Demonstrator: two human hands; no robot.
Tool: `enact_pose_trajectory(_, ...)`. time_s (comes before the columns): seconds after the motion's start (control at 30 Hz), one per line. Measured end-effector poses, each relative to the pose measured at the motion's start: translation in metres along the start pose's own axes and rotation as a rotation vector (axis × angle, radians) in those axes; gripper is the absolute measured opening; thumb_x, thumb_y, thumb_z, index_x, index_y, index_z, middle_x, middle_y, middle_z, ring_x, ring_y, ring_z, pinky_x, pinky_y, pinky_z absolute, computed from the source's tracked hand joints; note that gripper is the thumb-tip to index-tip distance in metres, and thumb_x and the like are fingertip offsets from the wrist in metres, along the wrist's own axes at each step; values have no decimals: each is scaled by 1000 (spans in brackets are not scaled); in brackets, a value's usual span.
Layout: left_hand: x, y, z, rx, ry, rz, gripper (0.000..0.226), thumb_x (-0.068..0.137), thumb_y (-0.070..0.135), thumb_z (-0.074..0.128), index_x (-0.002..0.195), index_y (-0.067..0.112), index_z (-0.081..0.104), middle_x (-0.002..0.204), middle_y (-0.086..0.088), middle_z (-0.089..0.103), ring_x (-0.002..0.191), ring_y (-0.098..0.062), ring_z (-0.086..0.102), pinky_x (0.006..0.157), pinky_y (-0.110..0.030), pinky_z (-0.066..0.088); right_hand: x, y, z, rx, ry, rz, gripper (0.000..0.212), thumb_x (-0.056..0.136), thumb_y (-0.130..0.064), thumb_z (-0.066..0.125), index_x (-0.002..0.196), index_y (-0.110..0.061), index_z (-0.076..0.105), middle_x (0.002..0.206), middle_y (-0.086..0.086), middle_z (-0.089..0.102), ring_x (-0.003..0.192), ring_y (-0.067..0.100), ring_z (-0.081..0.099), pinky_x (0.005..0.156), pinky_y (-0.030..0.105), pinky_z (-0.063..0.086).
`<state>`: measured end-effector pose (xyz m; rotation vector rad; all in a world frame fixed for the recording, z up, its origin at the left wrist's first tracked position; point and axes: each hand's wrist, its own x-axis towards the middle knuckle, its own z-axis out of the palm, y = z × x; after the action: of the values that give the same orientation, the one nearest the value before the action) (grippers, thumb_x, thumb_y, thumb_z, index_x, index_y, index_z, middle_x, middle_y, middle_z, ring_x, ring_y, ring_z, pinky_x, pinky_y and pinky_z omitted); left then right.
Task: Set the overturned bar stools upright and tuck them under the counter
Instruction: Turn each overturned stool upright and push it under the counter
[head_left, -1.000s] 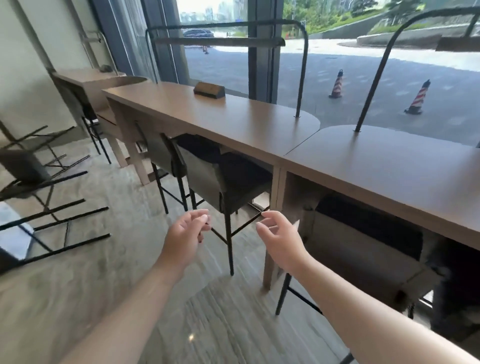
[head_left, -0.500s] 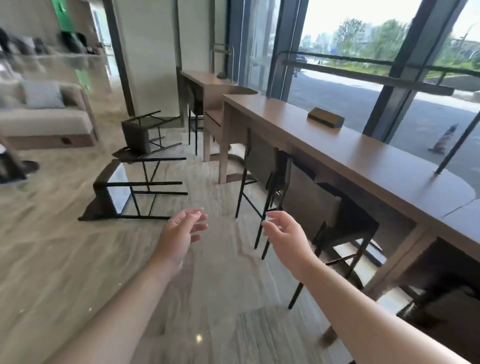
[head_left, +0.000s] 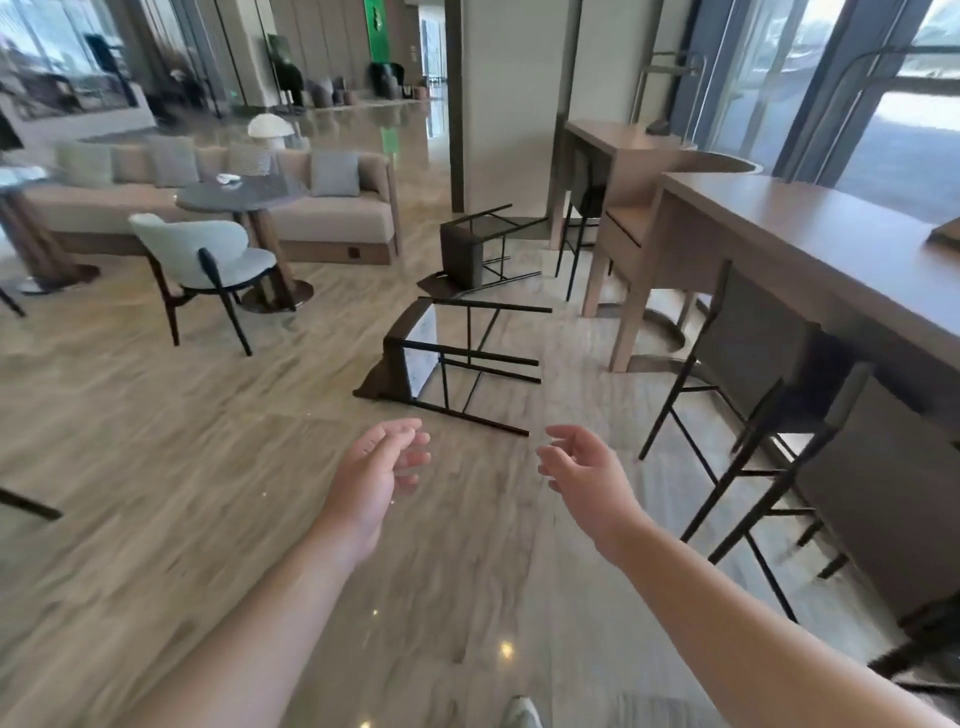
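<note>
Since the earlier frame the view has been swung leftward, so that the two overturned stools, formerly at the far left, are now seen ahead near the centre, and a lounge with a sofa (head_left: 332, 213) has been brought into sight at the far left; both hands have been kept raised and empty throughout. The left hand (head_left: 376, 475) is held out over the floor (head_left: 156, 467) with its fingers loosely curled and nothing gripped; the right hand (head_left: 587, 470) is held likewise, relaxed and empty, a little apart from the left. The nearer overturned stool (head_left: 447, 364) is laid on its side just beyond the hands, its legs pointed right toward the counter (head_left: 810, 228); the farther overturned stool (head_left: 470, 249) is laid on its side behind it, close to the counter's far end. An upright stool (head_left: 763, 364) is tucked under the counter at the right; a pale chair (head_left: 208, 254) is stood beside a round table (head_left: 236, 195) at the left.
</note>
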<state>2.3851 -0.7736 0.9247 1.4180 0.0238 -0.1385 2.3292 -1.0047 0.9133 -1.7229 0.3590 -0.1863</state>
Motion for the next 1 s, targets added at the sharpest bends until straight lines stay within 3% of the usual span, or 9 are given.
enact_pose_trajectory(0.13,71,2,-1,44,70,-18,16,99,17,53,103,17,69,97,-4,74,83,-17,68,67,-30,48,81,3,29,63,-50,23,23,81,-37,62,103,-37,62,93,-5,69,86,13,68,80,35,57)
enact_pose_trajectory(0.23,131,13,7,73,110,-39,17,99,16,52,103,17,68,99,-6,73,83,-18,68,68,-31,48,147,-7,41,109,-78,63,31,72,-44,60,101,-36,63,87,-9,70,83,15,69,72,30,56)
enact_pose_trajectory(0.47,245,51,0,100,154,20,19,100,18,52,105,19,70,101,-3,75,87,-16,70,71,-31,50,283,-54,78,155,-172,32,20,82,-37,60,101,-35,63,96,-3,71,82,10,68,78,31,58)
enact_pose_trajectory(0.6,287,65,-33,62,223,40,18,99,20,53,102,23,71,101,-2,75,87,-16,70,71,-32,49,326,-78,121,180,-241,24,17,90,-25,61,106,-30,64,98,-4,71,82,6,69,79,27,57)
enact_pose_trajectory(0.8,355,71,-104,0,308,45,20,98,20,52,100,25,71,100,0,76,84,-14,71,66,-28,50,384,-96,205,150,-329,9,17,91,-25,63,108,-28,65,96,-5,70,79,3,67,80,27,57)
enact_pose_trajectory(1.0,460,66,-178,-28,300,22,19,99,17,52,103,21,70,98,0,75,82,-13,70,67,-28,49,451,-96,309,63,-329,38,21,90,-28,62,110,-31,63,97,-4,70,89,10,68,86,31,57)
